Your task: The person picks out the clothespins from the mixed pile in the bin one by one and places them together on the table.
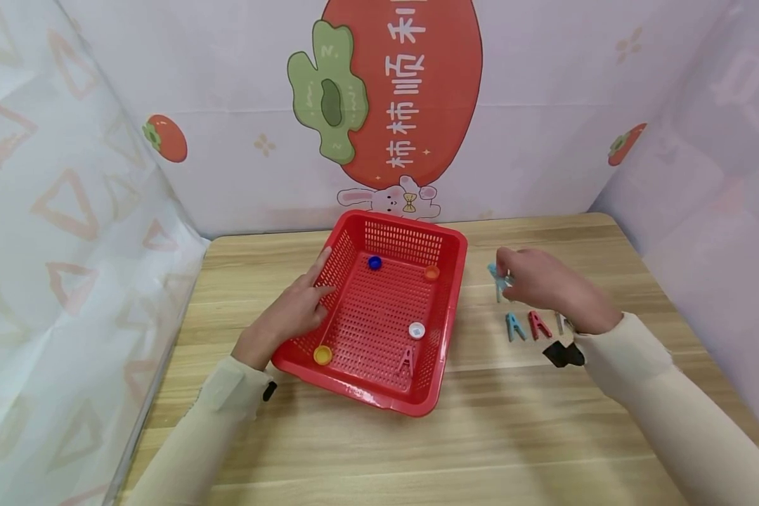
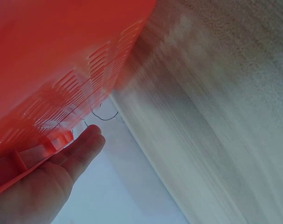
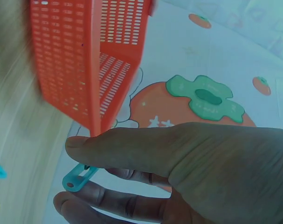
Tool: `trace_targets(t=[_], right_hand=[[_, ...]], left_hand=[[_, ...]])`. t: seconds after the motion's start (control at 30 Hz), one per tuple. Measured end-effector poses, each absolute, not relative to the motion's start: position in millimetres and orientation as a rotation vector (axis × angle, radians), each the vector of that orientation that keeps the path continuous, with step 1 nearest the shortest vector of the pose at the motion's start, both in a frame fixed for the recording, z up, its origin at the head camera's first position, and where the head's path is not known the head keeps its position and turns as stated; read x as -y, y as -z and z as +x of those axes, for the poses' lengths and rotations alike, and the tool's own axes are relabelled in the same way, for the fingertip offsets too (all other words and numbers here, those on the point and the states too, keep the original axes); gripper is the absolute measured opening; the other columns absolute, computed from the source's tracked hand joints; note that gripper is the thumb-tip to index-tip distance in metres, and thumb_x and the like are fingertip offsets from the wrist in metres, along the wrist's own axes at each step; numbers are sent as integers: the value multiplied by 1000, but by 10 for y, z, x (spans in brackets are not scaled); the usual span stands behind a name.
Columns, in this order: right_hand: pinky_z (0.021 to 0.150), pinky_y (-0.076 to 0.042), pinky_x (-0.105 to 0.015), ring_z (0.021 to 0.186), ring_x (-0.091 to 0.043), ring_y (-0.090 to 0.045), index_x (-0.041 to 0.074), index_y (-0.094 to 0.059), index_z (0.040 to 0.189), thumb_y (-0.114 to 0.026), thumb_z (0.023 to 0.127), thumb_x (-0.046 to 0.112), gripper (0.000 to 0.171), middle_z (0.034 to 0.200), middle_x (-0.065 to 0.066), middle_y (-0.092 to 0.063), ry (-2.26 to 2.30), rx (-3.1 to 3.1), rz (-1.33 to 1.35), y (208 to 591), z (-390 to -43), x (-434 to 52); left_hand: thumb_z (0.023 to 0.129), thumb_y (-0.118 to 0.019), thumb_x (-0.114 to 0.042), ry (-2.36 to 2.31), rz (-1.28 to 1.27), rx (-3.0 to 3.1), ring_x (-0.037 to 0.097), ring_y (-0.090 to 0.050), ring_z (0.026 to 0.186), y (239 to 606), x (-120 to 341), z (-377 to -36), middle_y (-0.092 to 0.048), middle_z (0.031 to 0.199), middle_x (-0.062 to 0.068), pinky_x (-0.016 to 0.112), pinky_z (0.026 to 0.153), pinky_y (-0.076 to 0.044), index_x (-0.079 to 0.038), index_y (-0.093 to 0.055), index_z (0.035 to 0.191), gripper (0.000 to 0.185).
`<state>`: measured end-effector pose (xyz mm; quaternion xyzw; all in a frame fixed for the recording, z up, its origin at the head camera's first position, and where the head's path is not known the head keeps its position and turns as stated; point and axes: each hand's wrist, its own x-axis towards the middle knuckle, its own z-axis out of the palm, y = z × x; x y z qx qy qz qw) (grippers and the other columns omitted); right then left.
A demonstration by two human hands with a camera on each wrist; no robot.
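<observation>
My left hand point(image 1: 294, 309) holds the left rim of a red plastic basket point(image 1: 452, 309), with fingers outside the wall in the left wrist view. Between thumb and fingers, my right hand point(image 1: 540, 281) pinches a light blue clothespin point(image 3: 78, 178) to the right of the basket; the fingers hide part of it. Below that hand, a blue clothespin point(image 1: 514, 327) and a red clothespin point(image 1: 538, 325) lie on the table. A pale clothespin point(image 1: 561, 323) beside them is partly covered by the right wrist. Inside the basket lies a pinkish-red clothespin point(image 1: 407, 361).
On the basket floor sit a blue cap point(image 1: 374, 262), an orange cap point(image 1: 431, 273), a white cap point(image 1: 416, 329) and a yellow cap point(image 1: 322, 355). The wooden table point(image 1: 481, 450) meets a printed cloth backdrop point(image 1: 240, 183) behind and at both sides.
</observation>
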<state>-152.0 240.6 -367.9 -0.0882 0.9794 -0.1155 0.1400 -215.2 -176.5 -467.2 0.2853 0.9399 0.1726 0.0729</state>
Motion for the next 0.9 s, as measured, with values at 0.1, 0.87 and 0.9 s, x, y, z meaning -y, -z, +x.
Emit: trace_targets(t=[0.1,0.87,0.9], right_hand=[[73,-59,-41,82,-24,-62,0,-61,113,-79,94,6,27,98,-12,-71,348,-2825,-273,3708,-1452,-2488],[58,-37,-30,67,-18,-46,0,-58,106,-75,92,5,22,80,-5,-58,487,-2832,-227,4221,-995,-2775],[58,-37,-29,68,-19,-46,0,-58,106,-76,92,5,23,80,-6,-55,485,-2837,-224,4243,-979,-2774]], left_hand=[[96,-68,2,-521,860,-2822,42,-46,154,4677,1765,-2153,5,186,3,52,112,-58,1,-67,146,50],[93,-68,3,-482,909,-2841,44,-46,154,4700,1783,-2180,6,186,7,54,117,-54,3,-68,144,51],[93,-68,3,-482,911,-2843,44,-47,153,4700,1782,-2178,6,186,7,54,117,-55,3,-68,144,51]])
